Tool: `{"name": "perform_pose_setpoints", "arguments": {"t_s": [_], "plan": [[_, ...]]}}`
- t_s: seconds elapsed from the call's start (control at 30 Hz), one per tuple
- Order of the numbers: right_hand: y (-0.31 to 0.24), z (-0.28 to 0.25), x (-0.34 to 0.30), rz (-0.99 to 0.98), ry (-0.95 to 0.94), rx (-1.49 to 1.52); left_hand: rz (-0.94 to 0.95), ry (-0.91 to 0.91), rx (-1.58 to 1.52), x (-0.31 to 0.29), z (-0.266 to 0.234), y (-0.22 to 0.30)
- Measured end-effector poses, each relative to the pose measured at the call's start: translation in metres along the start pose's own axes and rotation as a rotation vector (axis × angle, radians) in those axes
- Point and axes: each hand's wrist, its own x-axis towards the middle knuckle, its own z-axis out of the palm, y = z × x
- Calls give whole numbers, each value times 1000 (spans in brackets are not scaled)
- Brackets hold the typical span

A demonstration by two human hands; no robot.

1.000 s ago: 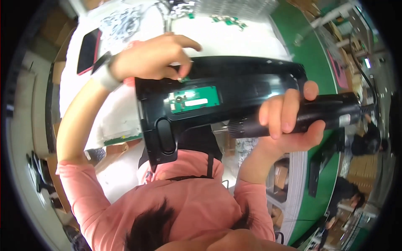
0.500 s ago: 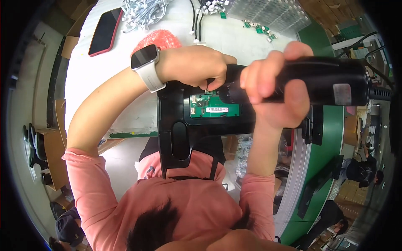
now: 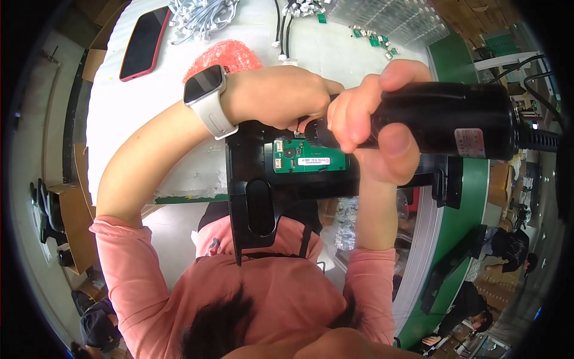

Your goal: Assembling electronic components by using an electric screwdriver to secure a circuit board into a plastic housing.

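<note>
A black corded electric screwdriver [image 3: 451, 116] lies nearly level in my right hand [image 3: 379, 122], fingers and thumb wrapped round its front part. Its nose points left, over the upper edge of a green circuit board [image 3: 311, 157]. That board, with white connectors and a pale label, sits in a recess of a black plastic housing [image 3: 248, 185]. My left hand [image 3: 293, 93], a watch on its wrist, is closed beside the screwdriver's nose at the board's upper edge. Whatever its fingertips pinch is hidden.
On the white-covered table lie a red-edged phone [image 3: 144, 43], bundled white cables [image 3: 206, 18], pink bubble wrap [image 3: 221, 57], black cables [image 3: 286, 36] and small green boards [image 3: 375, 40]. A clear tray stack [image 3: 382, 21] stands behind. Another person [image 3: 472, 311] is at lower right.
The screwdriver and my right hand have shifted slightly left and down. My left hand stays closed by its nose; the housing has barely moved in view.
</note>
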Motion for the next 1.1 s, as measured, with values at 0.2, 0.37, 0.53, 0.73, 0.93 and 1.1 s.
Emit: {"name": "perform_pose_setpoints", "arguments": {"t_s": [0.2,0.37,0.53,0.73,0.93,1.1], "plan": [[1,0,-2,5,-18,4,-16,-42,25,1,0,0],[11,7,5,-7,-17,-102,41,95,-20,-2,10,-6],[3,10,10,-39,-48,-127,-59,115,-312,-13,8,-5],[-1,7,7,-43,-81,-68,-106,123,-286,-11,6,3],[-7,-1,9,-61,-109,-3,36,203,-186,-10,13,-8],[-31,-15,22,-149,-179,66,-2,-189,254,4,-3,1]]}}
